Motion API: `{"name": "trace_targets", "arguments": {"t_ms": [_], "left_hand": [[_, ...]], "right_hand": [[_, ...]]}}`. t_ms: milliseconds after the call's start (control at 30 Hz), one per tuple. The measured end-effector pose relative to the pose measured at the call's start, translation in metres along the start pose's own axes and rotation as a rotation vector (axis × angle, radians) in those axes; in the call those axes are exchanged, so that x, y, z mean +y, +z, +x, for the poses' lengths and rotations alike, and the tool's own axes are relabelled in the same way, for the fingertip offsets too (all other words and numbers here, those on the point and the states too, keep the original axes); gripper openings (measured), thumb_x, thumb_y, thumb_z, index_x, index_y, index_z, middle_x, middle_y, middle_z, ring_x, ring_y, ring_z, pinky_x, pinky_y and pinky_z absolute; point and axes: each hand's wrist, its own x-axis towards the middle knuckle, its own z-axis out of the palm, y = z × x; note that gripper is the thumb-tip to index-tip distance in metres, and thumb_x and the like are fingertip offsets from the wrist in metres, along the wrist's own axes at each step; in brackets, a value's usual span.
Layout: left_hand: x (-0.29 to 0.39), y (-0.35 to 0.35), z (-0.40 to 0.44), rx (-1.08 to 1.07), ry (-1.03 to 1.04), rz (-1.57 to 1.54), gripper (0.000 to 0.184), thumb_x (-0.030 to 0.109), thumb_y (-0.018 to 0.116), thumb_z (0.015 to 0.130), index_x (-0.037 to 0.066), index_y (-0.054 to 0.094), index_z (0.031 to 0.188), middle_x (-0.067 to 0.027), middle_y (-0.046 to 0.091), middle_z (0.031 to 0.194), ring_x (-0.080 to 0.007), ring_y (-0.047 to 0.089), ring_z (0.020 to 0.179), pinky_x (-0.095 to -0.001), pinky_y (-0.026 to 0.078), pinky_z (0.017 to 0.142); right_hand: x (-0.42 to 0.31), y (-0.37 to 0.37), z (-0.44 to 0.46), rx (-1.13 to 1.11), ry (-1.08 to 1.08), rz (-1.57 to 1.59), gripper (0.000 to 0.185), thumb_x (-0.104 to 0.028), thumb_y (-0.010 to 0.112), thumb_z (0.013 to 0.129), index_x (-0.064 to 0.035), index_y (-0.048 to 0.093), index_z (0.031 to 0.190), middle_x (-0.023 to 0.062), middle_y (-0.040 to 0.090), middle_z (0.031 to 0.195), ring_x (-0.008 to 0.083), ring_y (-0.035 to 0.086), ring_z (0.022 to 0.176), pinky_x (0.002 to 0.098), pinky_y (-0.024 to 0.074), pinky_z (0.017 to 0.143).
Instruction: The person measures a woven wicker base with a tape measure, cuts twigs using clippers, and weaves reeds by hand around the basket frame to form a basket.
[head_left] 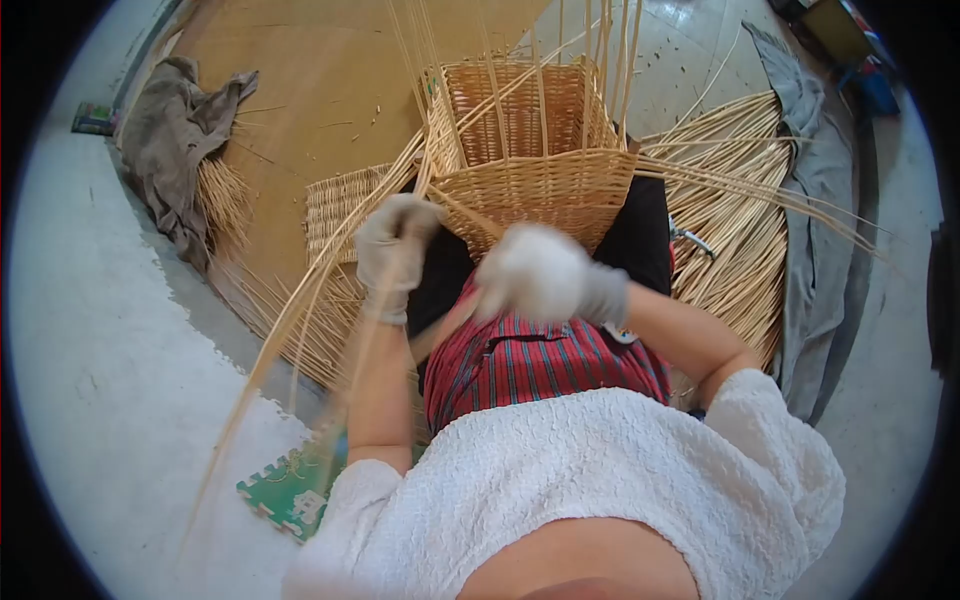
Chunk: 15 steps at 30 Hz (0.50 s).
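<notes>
A partly woven wicker basket (540, 190) rests tilted on the person's lap, with upright stakes rising from its rim. My left hand (392, 245), in a pale glove, is at the basket's left corner with its fingers curled around wicker strands. Long strands (290, 320) trail from that corner down to the left. In front of the near wall is my right hand (535, 272), also gloved and smeared by motion. Its fingers look pinched on a wicker strand (447, 328) that runs down to the left. The exact grip of both hands is partly hidden.
Bundled wicker rods (735, 230) lie on the right beside a grey cloth (815, 250). On the left are a woven panel (335, 205), more rods (310, 315) and a dark cloth (175, 150). A green foam mat (285, 492) lies at lower left. Several strands extend right from the basket.
</notes>
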Motion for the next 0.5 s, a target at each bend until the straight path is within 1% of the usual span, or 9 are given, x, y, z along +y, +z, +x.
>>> {"name": "trace_targets", "arguments": {"t_ms": [33,100,133,167,233,267,300,367,500], "left_hand": [[-0.015,-0.004,-0.007,0.017,0.002,-0.006,0.026,0.029,0.071,0.095,0.004,0.069,0.104,0.0028,0.049,0.057,-0.0077,0.05,0.053,-0.0233,0.041,0.049],[-0.034,-0.017,-0.023,0.206,-0.396,-0.43,0.046,0.048,0.058,0.1,0.002,0.067,0.1,0.0024,0.049,0.057,-0.0109,0.055,0.055,-0.0264,0.047,0.053],[-0.033,-0.008,-0.034,0.207,-0.386,-0.266,0.062,0.061,0.048,0.099,0.001,0.063,0.107,-0.0009,0.055,0.063,-0.0152,0.061,0.063,-0.0297,0.053,0.062],[-0.037,0.007,-0.032,0.219,-0.375,-0.27,0.062,0.061,0.048,0.099,0.001,0.063,0.107,-0.0009,0.055,0.063,-0.0152,0.061,0.063,-0.0297,0.053,0.062],[-0.049,0.033,-0.035,0.497,-0.269,-0.438,0.068,0.064,0.053,0.096,0.002,0.055,0.124,-0.0069,0.062,0.088,-0.0191,0.064,0.086,-0.0322,0.054,0.077],[-0.062,0.038,-0.031,0.635,-0.243,-0.536,0.067,0.053,0.06,0.097,0.001,0.045,0.138,-0.0097,0.059,0.115,-0.0213,0.061,0.105,-0.0382,0.052,0.095],[-0.052,0.042,-0.019,0.642,-0.257,-0.547,0.067,0.053,0.06,0.097,0.001,0.045,0.138,-0.0097,0.059,0.115,-0.0213,0.061,0.105,-0.0382,0.052,0.095],[-0.035,0.047,0.014,0.357,-0.151,-0.658,0.087,0.04,0.078,0.087,0.004,0.032,0.151,-0.0082,0.045,0.14,-0.0196,0.05,0.121,-0.0339,0.05,0.095],[-0.088,0.056,0.047,0.042,-0.234,-0.581,0.097,0.028,0.086,0.08,0.008,0.028,0.156,-0.0098,0.045,0.148,-0.0227,0.044,0.136,-0.0378,0.044,0.109]], "right_hand": [[0.032,-0.018,-0.006,0.364,0.031,0.199,0.044,-0.05,0.064,0.089,-0.01,0.059,0.071,0.0051,0.05,0.057,0.0216,0.059,0.06,0.0351,0.0502,0.074],[0.1,-0.059,-0.013,0.564,0.277,1.143,0.045,-0.047,0.055,0.1,-0.0069,0.062,0.08,0.0039,0.061,0.072,0.0196,0.062,0.063,0.0364,0.0533,0.076],[0.109,-0.055,-0.019,0.556,0.274,1.136,0.045,-0.047,0.055,0.1,-0.0069,0.062,0.08,0.0039,0.061,0.072,0.0196,0.062,0.063,0.0364,0.0533,0.076],[0.115,-0.048,-0.021,0.672,0.311,1.002,0.037,-0.039,0.055,0.102,-0.0053,0.063,0.089,0.0024,0.062,0.077,0.0161,0.062,0.069,0.0338,0.0533,0.08],[0.107,-0.048,-0.019,0.764,0.354,0.869,0.03,-0.031,0.054,0.104,-0.0037,0.065,0.098,0.001,0.064,0.081,0.0126,0.063,0.075,0.0313,0.0534,0.083],[0.083,-0.056,-0.02,0.771,0.479,0.722,0.021,-0.022,0.058,0.102,-0.0027,0.065,0.106,0.0011,0.066,0.085,0.0118,0.064,0.08,0.0286,0.0524,0.085],[0.07,-0.063,-0.022,0.771,0.594,0.564,0.019,-0.014,0.061,0.101,-0.0017,0.065,0.115,0.0012,0.068,0.088,0.011,0.064,0.085,0.026,0.0514,0.087],[0.09,-0.061,-0.043,0.686,0.671,0.468,0.026,-0.006,0.066,0.096,-0.0014,0.065,0.121,0.0014,0.07,0.093,0.0098,0.064,0.087,0.0238,0.0511,0.087],[0.09,-0.05,-0.031,0.877,0.784,0.392,0.015,-0.007,0.068,0.095,-0.0012,0.069,0.108,0.0007,0.071,0.094,0.0096,0.065,0.084,0.0235,0.0533,0.08]]}}
